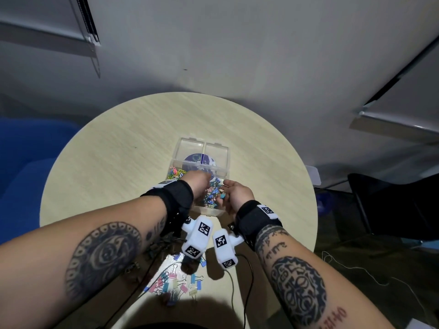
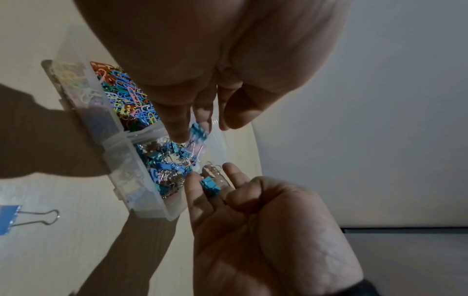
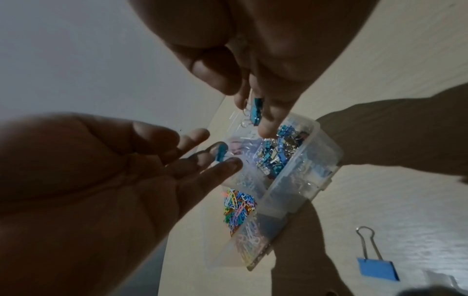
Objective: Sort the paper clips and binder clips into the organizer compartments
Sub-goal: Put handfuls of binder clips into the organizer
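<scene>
1. Progress: the clear plastic organizer stands mid-worktop with its lid open. One compartment already holds a dense heap of coloured paper clips; the adjoining compartment holds small binder clips, mostly blue, some pink.
2. Your left grip pinches one small blue binder clip over the binder-clip compartment.
3. Your right grip pinches another small blue clip between thumb and fingers, just beside the organizer's near wall.
4. Remaining work: a pile of larger pastel binder clips lies on the worktop near your body, well apart from the organizer. Two far compartments appear empty. Judge the task as partly done.
5. Materials: the organizer is rigid, transparent and thin-walled, with rounded corners. The paper clips are coated wire loops that tangle readily. The binder clips have folded painted bodies with silver wire handles. The worktop is round, pale wood-grain laminate.
</scene>
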